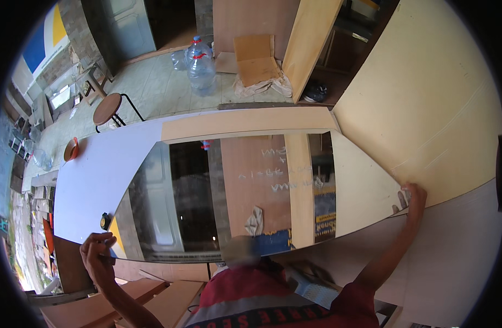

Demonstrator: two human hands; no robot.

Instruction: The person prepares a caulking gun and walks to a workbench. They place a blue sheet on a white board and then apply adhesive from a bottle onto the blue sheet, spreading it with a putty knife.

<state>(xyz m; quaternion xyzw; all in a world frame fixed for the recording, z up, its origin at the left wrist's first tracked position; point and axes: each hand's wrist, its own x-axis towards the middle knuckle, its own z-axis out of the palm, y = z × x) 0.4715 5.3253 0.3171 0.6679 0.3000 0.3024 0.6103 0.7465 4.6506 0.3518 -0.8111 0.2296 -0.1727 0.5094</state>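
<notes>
A large mirror pane [256, 202] lies across a white work surface [98, 164] in front of me, reflecting doors and boards. Faint handwritten marks show on its glass. My left hand [99, 252] grips the pane's near left edge, fingers curled over it. At the far right corner, my right hand [415, 198] holds the edge, and its fingers are mirrored in the glass. Just beyond my left hand sits a small black and yellow tape measure [105, 221]. A crumpled whitish cloth [255, 221] shows in the mirror area; whether it lies there or is reflected I cannot tell.
A pale wooden panel [431, 104] stands on the right. An orange bowl [71, 148] sits at the surface's far left corner. Beyond are a round stool [107, 109], large plastic water bottles [201, 74] and cardboard [255, 57]. Brown boards [169, 300] lie below, near my left forearm.
</notes>
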